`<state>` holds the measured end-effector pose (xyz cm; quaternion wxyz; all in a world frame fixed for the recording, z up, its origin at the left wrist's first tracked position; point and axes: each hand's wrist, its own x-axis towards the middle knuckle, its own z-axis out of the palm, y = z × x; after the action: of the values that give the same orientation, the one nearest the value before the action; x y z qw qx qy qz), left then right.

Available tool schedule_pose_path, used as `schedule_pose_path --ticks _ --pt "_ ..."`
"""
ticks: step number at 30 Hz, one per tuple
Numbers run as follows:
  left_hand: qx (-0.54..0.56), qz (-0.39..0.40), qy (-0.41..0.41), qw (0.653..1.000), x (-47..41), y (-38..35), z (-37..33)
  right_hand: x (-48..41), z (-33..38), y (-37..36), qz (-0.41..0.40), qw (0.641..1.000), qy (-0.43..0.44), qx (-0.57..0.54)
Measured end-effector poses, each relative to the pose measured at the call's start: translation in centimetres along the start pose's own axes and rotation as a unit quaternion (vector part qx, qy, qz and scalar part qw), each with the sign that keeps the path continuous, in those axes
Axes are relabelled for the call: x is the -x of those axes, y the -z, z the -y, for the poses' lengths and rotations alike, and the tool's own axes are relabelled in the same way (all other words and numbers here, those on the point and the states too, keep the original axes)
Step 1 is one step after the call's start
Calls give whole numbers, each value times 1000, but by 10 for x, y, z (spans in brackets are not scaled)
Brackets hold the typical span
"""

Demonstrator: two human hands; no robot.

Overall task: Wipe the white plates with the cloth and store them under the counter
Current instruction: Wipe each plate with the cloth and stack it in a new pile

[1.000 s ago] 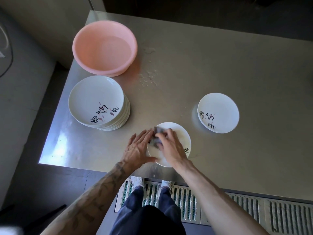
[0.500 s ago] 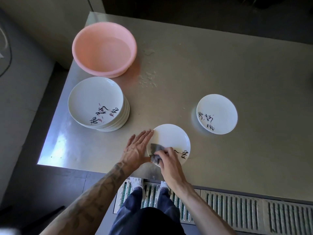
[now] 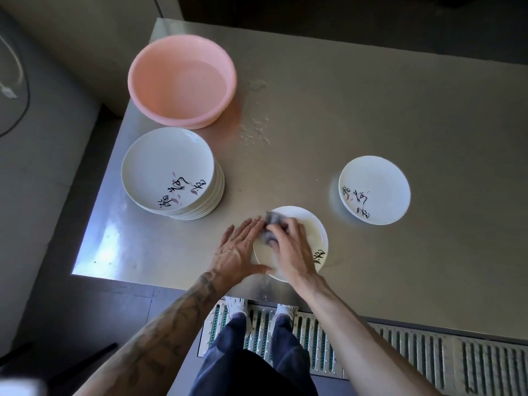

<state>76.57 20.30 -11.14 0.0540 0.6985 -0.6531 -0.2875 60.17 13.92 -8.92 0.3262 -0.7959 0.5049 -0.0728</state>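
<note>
White plate (image 3: 311, 232) by the table (image 3: 371, 110) edge could skid off: left hand (image 3: 237, 247) only rests flat, right hand (image 3: 291, 247) scrubs gripping cloth (image 3: 271, 221).

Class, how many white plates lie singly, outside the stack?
2: the near plate, touched by the left hand and right hand; the other plate alone at right. The stack may hide others.

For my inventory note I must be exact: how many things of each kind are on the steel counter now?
Pink basin: 1
Stack of white plates: 1 (the plates in it cannot be counted)
Single white plates: 2, the wiped plate and the right plate
Grey cloth: 1
Total: 5
</note>
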Motion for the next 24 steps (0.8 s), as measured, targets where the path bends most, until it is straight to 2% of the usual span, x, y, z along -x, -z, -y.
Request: schedule_pose_path --ticks 2,4,8,11,16,19,24 --pt "3 -8 -3 1000 0 -3 2 15 2 -4 52 996 65 8" --pt "-5 -2 -3 1000 0 -3 2 24 -13 4 56 993 95 37" --pt "-11 8 3 1000 0 1 0 26 -57 35 -42 993 16 107" --pt "-19 5 -3 1000 0 3 -2 53 -63 32 -50 986 6 156" --pt "-74 -18 -40 996 5 2 -3 98 -50 13 -29 997 0 78" --pt "-135 -52 -89 985 8 2 -7 101 -38 10 -39 998 -6 44" --pt "-203 -54 -174 962 13 -6 -3 99 -31 12 -43 997 -60 8"
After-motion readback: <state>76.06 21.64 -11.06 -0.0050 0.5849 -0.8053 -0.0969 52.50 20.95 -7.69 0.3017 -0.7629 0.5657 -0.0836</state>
